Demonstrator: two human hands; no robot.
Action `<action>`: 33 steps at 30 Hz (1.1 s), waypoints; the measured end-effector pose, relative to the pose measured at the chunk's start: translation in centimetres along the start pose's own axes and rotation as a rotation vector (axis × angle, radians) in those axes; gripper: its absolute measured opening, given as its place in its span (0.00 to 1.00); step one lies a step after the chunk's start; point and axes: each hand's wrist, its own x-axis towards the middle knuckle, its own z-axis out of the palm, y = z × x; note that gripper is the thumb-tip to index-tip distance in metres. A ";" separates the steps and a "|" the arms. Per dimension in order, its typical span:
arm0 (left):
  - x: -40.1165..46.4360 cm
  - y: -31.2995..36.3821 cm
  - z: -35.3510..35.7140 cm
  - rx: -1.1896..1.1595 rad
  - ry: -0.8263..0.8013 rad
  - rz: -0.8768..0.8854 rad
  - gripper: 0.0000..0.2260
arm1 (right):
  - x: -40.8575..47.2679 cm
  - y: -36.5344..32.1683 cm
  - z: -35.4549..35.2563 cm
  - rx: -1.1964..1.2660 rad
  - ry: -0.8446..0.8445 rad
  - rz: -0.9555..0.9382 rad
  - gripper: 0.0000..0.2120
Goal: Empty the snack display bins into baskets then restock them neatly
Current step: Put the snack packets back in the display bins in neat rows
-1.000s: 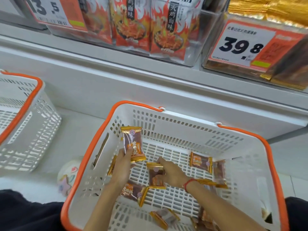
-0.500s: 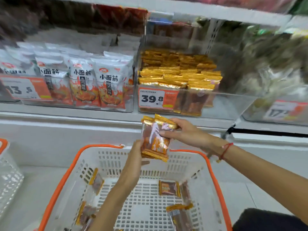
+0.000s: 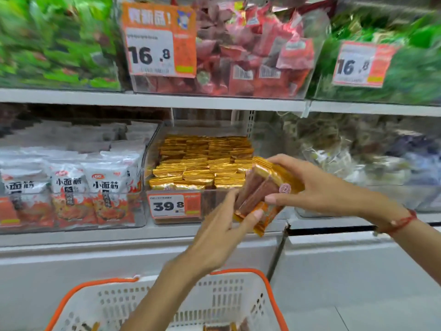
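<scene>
Both hands hold a small stack of gold-edged snack packets (image 3: 259, 194) in front of the clear display bin (image 3: 152, 163) priced 39.8. My right hand (image 3: 317, 187) grips the stack from the top and right side. My left hand (image 3: 224, 225) pinches its lower left end. The bin holds several neat rows of the same gold packets (image 3: 202, 163). Below, the white basket with an orange rim (image 3: 238, 302) shows a few packets at its bottom edge.
White noodle-snack bags (image 3: 71, 187) fill the bin to the left. A bin of blurred packets (image 3: 358, 158) stands to the right. Above, red packets (image 3: 250, 56) sit between green-packet bins. A white cabinet front (image 3: 95, 259) runs below the shelf.
The hands rose out of the basket with the packets and moved up and right to the 39.8 bin's front. The camera tilted up, so more shelves show.
</scene>
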 end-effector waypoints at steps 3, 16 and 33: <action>3.0 1.7 -0.4 0.152 -0.020 0.059 0.24 | 0.1 0.0 -1.7 -0.123 0.125 -0.101 0.22; 7.6 -2.6 -3.7 1.182 0.012 0.116 0.44 | 6.3 5.8 -2.0 -0.590 0.124 -0.013 0.25; 7.7 -2.7 -3.7 1.165 -0.013 0.079 0.35 | 11.4 9.0 0.7 -0.430 -0.169 0.305 0.35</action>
